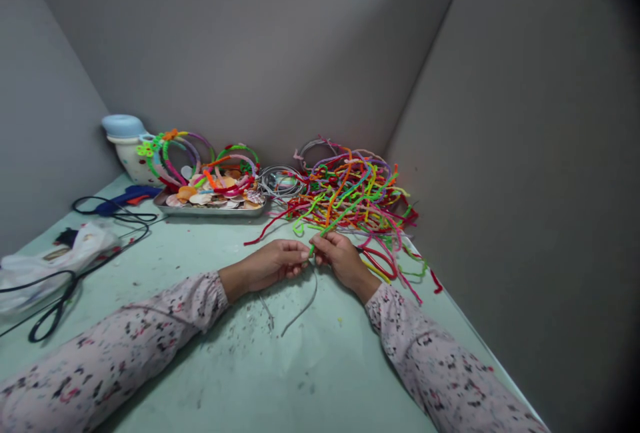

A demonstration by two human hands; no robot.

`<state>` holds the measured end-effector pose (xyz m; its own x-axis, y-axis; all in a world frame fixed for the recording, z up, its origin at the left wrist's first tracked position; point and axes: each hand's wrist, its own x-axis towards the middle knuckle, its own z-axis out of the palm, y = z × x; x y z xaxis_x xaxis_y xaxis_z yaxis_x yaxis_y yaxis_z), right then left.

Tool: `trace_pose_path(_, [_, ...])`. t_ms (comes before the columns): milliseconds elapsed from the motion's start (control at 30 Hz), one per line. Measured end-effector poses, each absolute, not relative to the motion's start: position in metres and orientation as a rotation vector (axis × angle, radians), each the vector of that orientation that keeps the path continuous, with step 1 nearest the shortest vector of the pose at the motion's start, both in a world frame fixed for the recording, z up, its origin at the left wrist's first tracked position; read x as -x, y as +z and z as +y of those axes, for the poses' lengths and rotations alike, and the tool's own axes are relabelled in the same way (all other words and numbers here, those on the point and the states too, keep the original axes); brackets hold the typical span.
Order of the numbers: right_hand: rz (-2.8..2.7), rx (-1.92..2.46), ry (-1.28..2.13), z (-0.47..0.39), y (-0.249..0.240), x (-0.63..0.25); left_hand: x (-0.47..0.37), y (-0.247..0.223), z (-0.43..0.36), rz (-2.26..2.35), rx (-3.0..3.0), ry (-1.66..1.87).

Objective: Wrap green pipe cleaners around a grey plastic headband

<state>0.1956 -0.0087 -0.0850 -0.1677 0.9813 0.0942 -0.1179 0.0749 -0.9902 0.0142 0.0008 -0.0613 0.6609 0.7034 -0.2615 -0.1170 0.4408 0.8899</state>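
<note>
A bright green pipe cleaner [345,210] slants up and away from my fingertips, its far part crossing in front of the colourful heap. My right hand [345,261] pinches it near its lower end. Close against it, my left hand [273,265] has thumb and fingers closed at that same green end. Below the fingers hangs a thin grey wire [306,306], curving down towards the table; how it meets the green piece is hidden by my fingers. Red-handled scissors or pliers [383,261] lie just right of my right hand, partly covered.
A tangled heap of pipe cleaners [350,186] lies at the back. Beside it are coiled grey wire [280,181] and a metal tray [210,212] of shells and fuzzy headbands. A blue-lidded container [133,153], black cord [75,280] and plastic bag [60,260] stand left. Walls enclose the table.
</note>
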Motion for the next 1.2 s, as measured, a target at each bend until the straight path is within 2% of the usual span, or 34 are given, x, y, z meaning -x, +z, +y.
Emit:
trace_pose_path(533, [-1.258,1.007,1.3,-0.0077,-0.0846,-0.1941,-0.0165,-0.0562,-0.0034,0.709,-1.025,0.553])
trace_pose_path(767, [-1.051,0.977,1.204,-0.0005,-0.089,-0.1977,-0.0153,-0.0585,-0.0028,0.681,-1.036,0.542])
trace_pose_path(1200, [-0.941,0.918,1.232,-0.0023,-0.0839,-0.1928,-0.0159,-0.057,-0.0044,0.704,-1.141,0.504])
